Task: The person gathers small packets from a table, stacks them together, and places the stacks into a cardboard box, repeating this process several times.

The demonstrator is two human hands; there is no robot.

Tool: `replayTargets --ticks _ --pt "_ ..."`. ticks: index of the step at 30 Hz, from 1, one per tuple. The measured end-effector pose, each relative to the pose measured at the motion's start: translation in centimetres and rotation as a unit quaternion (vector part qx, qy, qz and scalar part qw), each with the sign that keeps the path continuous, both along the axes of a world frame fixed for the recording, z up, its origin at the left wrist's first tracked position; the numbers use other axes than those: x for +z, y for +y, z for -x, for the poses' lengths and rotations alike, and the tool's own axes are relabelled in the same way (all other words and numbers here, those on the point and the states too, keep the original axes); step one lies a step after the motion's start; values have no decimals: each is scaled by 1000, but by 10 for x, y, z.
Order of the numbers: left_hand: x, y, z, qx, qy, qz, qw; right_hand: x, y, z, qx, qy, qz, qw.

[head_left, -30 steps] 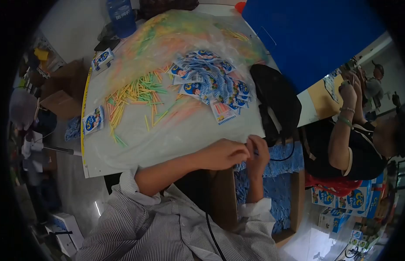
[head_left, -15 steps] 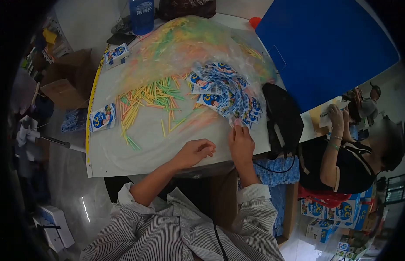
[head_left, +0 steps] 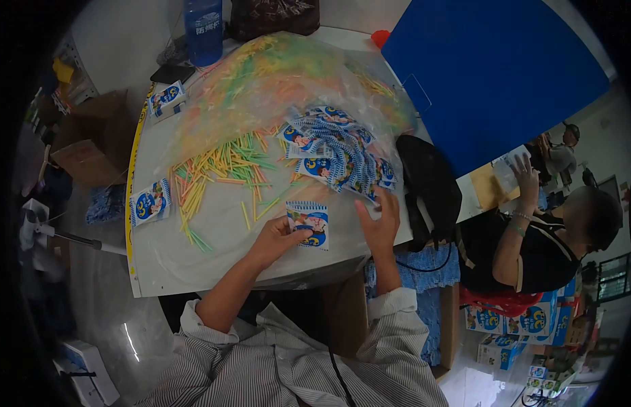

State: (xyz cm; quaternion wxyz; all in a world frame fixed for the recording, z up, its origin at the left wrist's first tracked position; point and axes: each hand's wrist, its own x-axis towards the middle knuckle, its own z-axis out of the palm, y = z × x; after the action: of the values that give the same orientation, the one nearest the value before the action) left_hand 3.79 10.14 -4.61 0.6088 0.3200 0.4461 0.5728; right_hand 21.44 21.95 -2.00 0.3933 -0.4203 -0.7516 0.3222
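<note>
My left hand (head_left: 276,241) pinches the lower left part of a blue and white printed packet (head_left: 311,216) above the near part of the white table (head_left: 220,261). To its right, my right hand (head_left: 379,220) has its thumb and fingers apart, with nothing seen between them, just below a pile of similar packets (head_left: 339,152). Loose yellow, green and pink sticks (head_left: 220,169) lie left of the pile. Behind them rests a large clear plastic bag (head_left: 275,78) full of coloured sticks. One more packet (head_left: 150,203) lies at the table's left edge.
A black bag (head_left: 429,183) and a blue board (head_left: 492,74) stand on the right. At the back are a blue bottle (head_left: 204,34) and a dark bag (head_left: 275,15). A cardboard box (head_left: 95,146) is on the left. A co-worker (head_left: 526,244) sits at the right.
A packet is now in my left hand, which was without one. My right hand has opened beside the pile. The whole view has shifted slightly.
</note>
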Motion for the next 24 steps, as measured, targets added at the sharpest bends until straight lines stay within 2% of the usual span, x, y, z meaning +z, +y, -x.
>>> replayTargets --ticks 1,2,3,5,11,14,16,18,20,24 --pt "0 0 -1 -1 0 -1 1000 -5 15 2 -78 -75 -149 983" --pt "2 -1 -1 8 9 4 1000 -10 25 1 -154 -148 -292 932" --pt "3 -1 -1 18 18 10 1000 -15 33 -1 -155 -148 -293 932" --pt "6 0 0 11 23 0 1000 -19 46 -6 -106 -156 -224 956" --pt "4 1 0 -7 28 8 1000 -12 54 -21 -41 -170 -193 966" --pt "4 3 -6 3 30 2 1000 -28 55 -21 -45 -155 -255 953" --pt "4 3 -8 12 26 -7 1000 -33 56 -20 -58 -150 -252 954" --pt "2 2 -8 1 71 -2 997 -34 56 -19 -71 -144 -250 955" --pt "-4 3 -7 3 75 -7 997 -32 58 -19 -134 -76 -260 953" --pt "-3 7 -7 4 84 -10 996 -21 66 -27 -150 -39 -262 953"
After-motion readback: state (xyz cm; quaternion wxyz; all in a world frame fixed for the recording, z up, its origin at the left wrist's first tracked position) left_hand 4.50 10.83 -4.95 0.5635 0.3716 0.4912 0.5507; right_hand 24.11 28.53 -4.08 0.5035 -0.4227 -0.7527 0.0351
